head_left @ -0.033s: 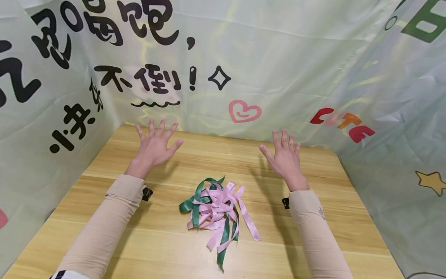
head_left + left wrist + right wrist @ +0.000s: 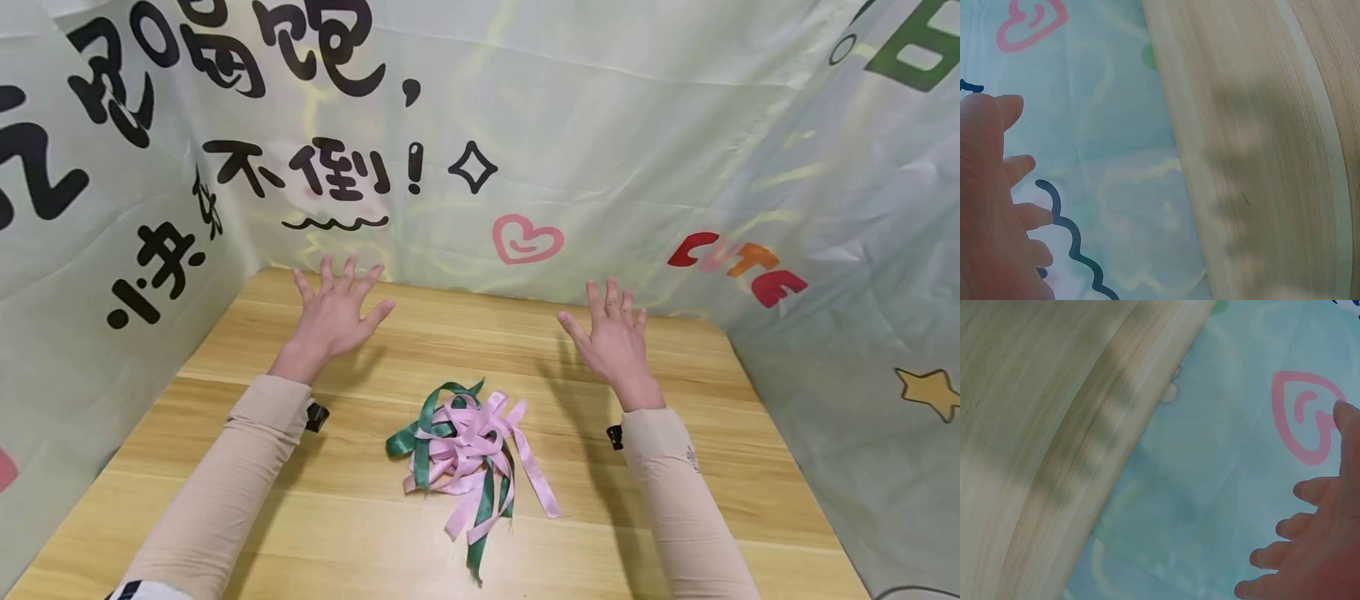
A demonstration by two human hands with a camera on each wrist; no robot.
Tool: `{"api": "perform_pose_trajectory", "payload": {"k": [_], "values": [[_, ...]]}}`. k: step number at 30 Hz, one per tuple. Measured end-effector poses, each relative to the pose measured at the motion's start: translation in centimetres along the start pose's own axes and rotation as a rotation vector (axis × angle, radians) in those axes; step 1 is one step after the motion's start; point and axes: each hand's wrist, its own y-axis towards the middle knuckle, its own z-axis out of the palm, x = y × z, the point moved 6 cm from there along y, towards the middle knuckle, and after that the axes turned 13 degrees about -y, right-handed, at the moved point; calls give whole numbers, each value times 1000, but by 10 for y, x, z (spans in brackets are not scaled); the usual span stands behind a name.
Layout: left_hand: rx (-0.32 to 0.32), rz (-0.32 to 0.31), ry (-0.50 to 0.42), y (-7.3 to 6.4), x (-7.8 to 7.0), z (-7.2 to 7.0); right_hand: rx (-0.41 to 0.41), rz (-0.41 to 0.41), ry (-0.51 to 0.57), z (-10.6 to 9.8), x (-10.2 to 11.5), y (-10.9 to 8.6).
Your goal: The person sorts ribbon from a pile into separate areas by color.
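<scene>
A tangled heap of satin ribbons lies mid-table in the head view, pink ribbons [image 2: 472, 442] mixed with dark green ribbons [image 2: 422, 454]. Several loose ends trail toward the front and right. My left hand [image 2: 332, 321] is held over the table's far left part, fingers spread, holding nothing. On the other side my right hand [image 2: 617, 343] is likewise spread over the far right part, apart from the ribbons. Both wrist views show the fingers outstretched against the printed cloth, with the left hand [image 2: 988, 206] and the right hand [image 2: 1316, 544] both bare.
The wooden table [image 2: 337, 533] carries the heap. A pale printed cloth [image 2: 600, 125] with lettering and drawings hangs behind its far edge and along both sides. Small black devices [image 2: 317, 417] sit at the beige sleeve cuffs. A dark cord [image 2: 911, 590] shows at the lower right.
</scene>
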Motion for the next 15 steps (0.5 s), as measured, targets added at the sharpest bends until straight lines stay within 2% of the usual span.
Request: {"api": "perform_pose_trajectory", "payload": {"k": [9, 15], "values": [[16, -1, -2, -1, -2, 1, 17, -12, -7, 3, 5, 0], [46, 19, -8, -2, -11, 5, 15, -60, 2, 6, 19, -1]]}}
